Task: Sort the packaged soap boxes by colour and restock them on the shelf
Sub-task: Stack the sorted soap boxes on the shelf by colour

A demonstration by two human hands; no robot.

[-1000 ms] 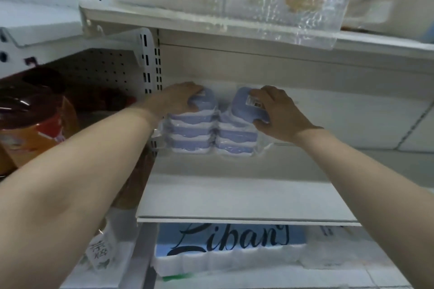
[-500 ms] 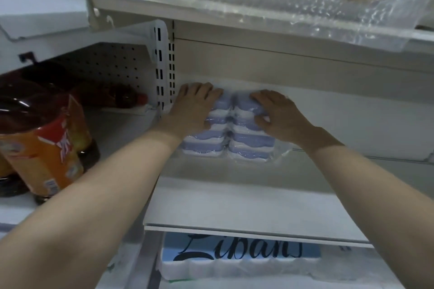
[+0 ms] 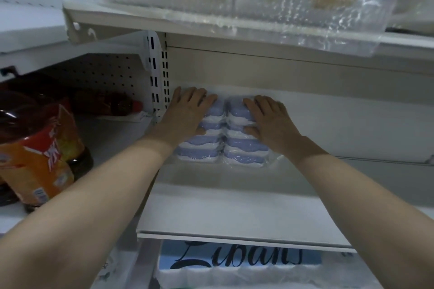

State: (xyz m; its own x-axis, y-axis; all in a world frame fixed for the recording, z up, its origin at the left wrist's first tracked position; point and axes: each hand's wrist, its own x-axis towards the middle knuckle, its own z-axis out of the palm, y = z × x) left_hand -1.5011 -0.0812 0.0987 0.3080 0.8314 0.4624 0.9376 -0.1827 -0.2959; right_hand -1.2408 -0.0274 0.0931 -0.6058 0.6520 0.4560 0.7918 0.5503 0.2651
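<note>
Left hand (image 3: 185, 112), right hand (image 3: 270, 122) flat | blue-white soap pack (image 3: 220, 145), plastic-wrapped

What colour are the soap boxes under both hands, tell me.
The soap boxes are blue and white, stacked in layers; shown best in the head view.

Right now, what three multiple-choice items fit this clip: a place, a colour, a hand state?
1. Where is the pack of soap boxes? A. back left of the white shelf B. at its front edge C. on the shelf above
2. The boxes' colour? A. orange B. blue and white C. green
3. How do the left hand and right hand meet the pack? A. flat on it, fingers straight B. pinching one corner C. apart from it
Answers: 1 A, it stands by the slotted upright at the back; 2 B, blue and white bands show through the wrap; 3 A, both palms lie against it.
</note>
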